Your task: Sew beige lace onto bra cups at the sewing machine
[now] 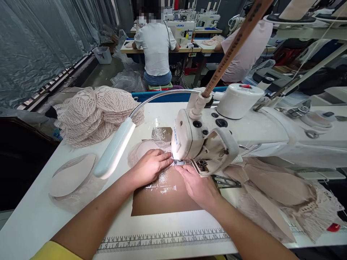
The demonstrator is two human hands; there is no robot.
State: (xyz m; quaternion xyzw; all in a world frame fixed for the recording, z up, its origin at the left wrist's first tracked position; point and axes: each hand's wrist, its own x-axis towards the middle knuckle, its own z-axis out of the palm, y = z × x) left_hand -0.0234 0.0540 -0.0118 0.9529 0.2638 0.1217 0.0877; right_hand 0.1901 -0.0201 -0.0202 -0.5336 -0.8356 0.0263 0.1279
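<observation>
Both my hands rest on the sewing table at the needle of a white sewing machine. My left hand lies flat with fingers together, pressing a pale beige lace-edged cup piece toward the presser foot. My right hand lies flat on the shiny brown taped patch just in front of the needle, its fingertips at the fabric edge. The needle itself is hidden behind the machine head.
A stack of lace cups sits at the back left, a single pale cup near the left edge. A gooseneck lamp hangs over the table. More beige pieces lie at right. Two people sit at machines beyond.
</observation>
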